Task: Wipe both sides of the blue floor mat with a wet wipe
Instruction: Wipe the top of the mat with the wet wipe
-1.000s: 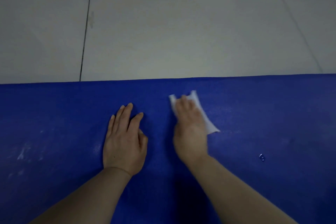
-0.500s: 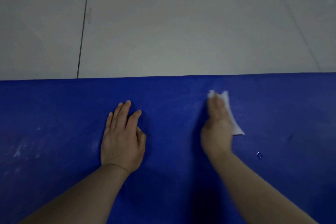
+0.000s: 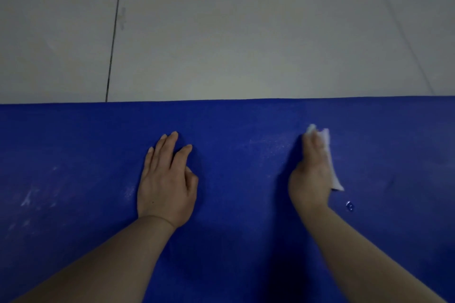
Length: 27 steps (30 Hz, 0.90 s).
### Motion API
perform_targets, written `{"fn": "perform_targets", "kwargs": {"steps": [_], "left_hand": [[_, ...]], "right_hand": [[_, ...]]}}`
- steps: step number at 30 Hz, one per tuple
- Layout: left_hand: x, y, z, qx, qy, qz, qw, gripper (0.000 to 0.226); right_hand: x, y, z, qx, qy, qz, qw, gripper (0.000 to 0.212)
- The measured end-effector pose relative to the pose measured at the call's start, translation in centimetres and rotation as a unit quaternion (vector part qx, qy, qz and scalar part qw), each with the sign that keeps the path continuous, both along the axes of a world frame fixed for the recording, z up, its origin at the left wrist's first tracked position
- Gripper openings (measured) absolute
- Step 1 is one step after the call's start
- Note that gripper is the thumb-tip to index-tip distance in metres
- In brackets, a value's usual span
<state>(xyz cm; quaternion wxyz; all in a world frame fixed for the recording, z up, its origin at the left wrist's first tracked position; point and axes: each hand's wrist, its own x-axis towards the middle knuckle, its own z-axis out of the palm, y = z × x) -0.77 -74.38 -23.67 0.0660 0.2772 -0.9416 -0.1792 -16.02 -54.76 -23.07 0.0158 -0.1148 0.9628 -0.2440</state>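
Pale tiled floor [image 3: 246, 39] with dark grout lines across the whole twelve o'clock half. Blue floor mat [image 3: 234, 241] flat over the six o'clock half, straight far edge at mid-height, whitish smears out at nine o'clock. Left hand [image 3: 166, 184] palm down near centre, fingers straight and slightly spread, flat on the mat. Right hand [image 3: 311, 174] at three o'clock of the left, well apart, fingers extended, pressing the white wet wipe [image 3: 331, 160] against the mat. Small glinting droplet [image 3: 349, 206] at five o'clock of the right hand, just beside the wrist.
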Motion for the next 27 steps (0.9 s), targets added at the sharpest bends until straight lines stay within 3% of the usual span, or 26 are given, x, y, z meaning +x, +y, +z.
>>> {"fn": "perform_targets", "kwargs": {"steps": [3,5,9,18,27], "left_hand": [[0.0,0.0,0.1,0.01,0.004,-0.001,1.0,0.055],[0.0,0.0,0.1,0.012,0.01,0.001,1.0,0.051],[0.1,0.1,0.2,0.02,0.016,0.006,1.0,0.04],[2.6,0.8,1.7,-0.022,-0.056,0.008,0.998,0.044],[4.6,1.3,-0.1,-0.05,-0.096,0.015,0.994,0.06]], "right_hand": [[3.3,-1.5,-1.2,0.01,0.046,0.157,0.986,0.06],[3.7,-1.1,-1.8,0.017,0.059,0.196,0.979,0.061],[3.6,-1.3,-2.0,0.021,0.069,0.179,0.981,0.062],[3.9,-1.5,-1.3,0.023,0.055,0.172,0.983,0.063],[3.9,-1.2,-1.3,0.03,0.12,0.153,0.98,0.057]]}}
